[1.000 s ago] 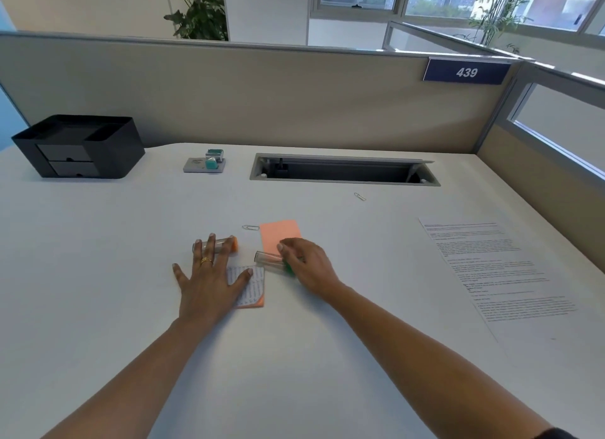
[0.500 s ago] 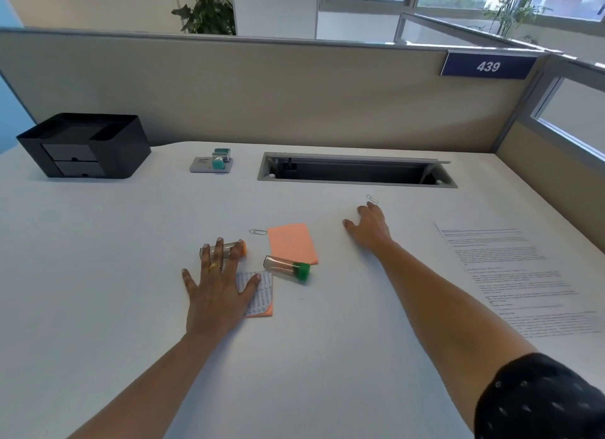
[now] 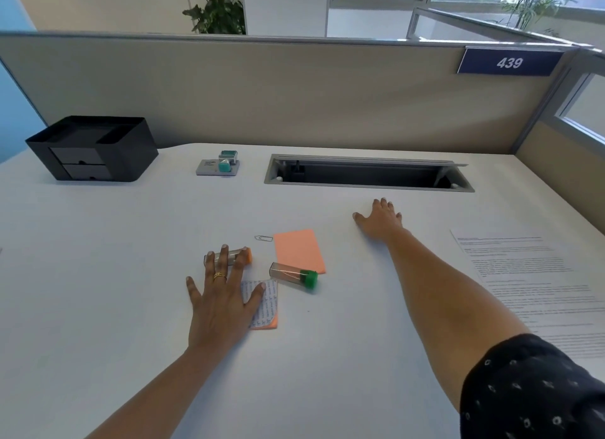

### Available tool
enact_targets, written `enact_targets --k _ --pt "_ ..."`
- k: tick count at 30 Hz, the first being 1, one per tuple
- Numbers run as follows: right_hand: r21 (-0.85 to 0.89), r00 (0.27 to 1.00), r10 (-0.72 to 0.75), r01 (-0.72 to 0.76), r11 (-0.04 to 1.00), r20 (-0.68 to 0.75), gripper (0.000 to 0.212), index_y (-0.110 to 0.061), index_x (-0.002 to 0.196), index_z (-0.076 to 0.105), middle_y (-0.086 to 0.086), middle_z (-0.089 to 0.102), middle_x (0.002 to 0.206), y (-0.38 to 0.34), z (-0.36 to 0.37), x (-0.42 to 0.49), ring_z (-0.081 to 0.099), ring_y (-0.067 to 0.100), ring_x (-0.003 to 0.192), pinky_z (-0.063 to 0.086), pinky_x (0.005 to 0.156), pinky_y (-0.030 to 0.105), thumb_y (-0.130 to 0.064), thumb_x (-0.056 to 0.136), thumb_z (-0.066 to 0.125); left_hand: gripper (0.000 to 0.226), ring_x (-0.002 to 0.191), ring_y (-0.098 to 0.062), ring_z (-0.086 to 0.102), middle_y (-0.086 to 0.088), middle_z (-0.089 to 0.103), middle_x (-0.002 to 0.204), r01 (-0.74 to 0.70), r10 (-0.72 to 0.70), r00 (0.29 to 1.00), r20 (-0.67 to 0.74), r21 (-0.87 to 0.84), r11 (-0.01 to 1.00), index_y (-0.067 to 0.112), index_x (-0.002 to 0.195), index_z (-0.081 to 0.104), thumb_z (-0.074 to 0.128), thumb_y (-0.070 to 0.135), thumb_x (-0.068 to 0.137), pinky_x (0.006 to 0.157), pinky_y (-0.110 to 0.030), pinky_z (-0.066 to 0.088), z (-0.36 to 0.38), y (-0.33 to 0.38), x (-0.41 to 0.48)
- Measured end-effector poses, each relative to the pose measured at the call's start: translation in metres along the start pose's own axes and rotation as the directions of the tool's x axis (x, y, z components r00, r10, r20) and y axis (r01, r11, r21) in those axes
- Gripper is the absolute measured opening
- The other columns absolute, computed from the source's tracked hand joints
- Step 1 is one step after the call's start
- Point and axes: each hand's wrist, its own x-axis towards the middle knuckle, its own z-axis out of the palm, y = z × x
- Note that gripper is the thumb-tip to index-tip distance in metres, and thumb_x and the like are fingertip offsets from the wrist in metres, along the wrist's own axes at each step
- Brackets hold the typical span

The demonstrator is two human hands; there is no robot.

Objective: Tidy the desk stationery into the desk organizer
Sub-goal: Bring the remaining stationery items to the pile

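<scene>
The left grip (image 3: pixel 221 302) lies flat and open, its fingers resting across the orange-capped tube (image 3: pixel 248 256), whose long axis runs left to right. The right grip (image 3: pixel 379 221) lies open on the table (image 3: pixel 98 275), with nothing visibly held. The organizer (image 3: pixel 131 150) stands at upper left, nearer the left grip.

Left hand (image 3: pixel 222 294) lies flat over a tube (image 3: pixel 248 256) and notepad (image 3: pixel 266 306). Right hand (image 3: pixel 379 221) rests flat on the desk (image 3: pixel 98 275).

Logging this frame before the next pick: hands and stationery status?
Left hand flat, fingers across orange-capped tube. Right hand flat on desk, holding nothing. Green-capped tube, paper clip loose on desk; organizer far left, nothing blocking.
</scene>
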Motion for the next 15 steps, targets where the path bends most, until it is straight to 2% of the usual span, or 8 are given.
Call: enact_targets --k 3,7,11,15 --pt "-0.011 0.999 -0.049 0.049 0.999 -0.011 0.071 -0.003 0.147 0.011 0.012 0.004 0.157 -0.008 0.007 -0.007 0.002 0.025 0.146 0.003 0.117 0.044 -0.045 0.095 0.036 0.079 0.145 -0.026 0.006 -0.003 0.012 0.157 0.002 -0.002 1.0 -0.006 0.015 1.0 0.033 0.146 0.012 0.004 0.065 0.074 0.108 -0.061 0.018 0.0 0.001 0.0" --pt "-0.04 0.975 -0.219 0.22 0.975 0.032 0.067 -0.005 0.147 0.013 0.011 0.008 0.157 -0.037 0.023 -0.021 0.005 0.024 0.146 0.003 0.117 0.043 -0.046 0.097 0.029 0.079 0.145 -0.026 0.006 -0.003 0.012 0.156 -0.001 0.001 1.0 0.0 0.008 1.0 0.033 0.146 0.011 0.004 0.065 0.074 0.108 -0.061 0.017 -0.002 0.001 -0.001" --pt "0.007 0.895 -0.415 0.42 0.908 0.165 0.059 -0.011 0.147 0.016 0.006 0.009 0.158 -0.08 0.038 -0.041 0.004 0.021 0.146 0.001 0.117 0.043 -0.044 0.099 0.024 0.079 0.145 -0.025 0.005 -0.002 0.012 0.157 0.002 -0.002 1.0 -0.004 -0.007 1.0 0.033 0.146 0.012 0.004 0.065 0.073 0.109 -0.061 0.015 -0.003 0.001 -0.002" --pt "0.039 0.817 -0.498 0.51 0.859 0.29 0.06 -0.014 0.147 0.02 0.004 0.009 0.158 -0.103 0.043 -0.056 0.003 0.021 0.146 -0.002 0.116 0.049 -0.048 0.098 0.02 0.08 0.145 -0.025 0.006 -0.002 0.012 0.157 0.012 -0.012 1.0 -0.014 -0.025 1.0 0.032 0.146 0.014 0.005 0.064 0.073 0.11 -0.061 0.013 -0.003 0.002 -0.002"
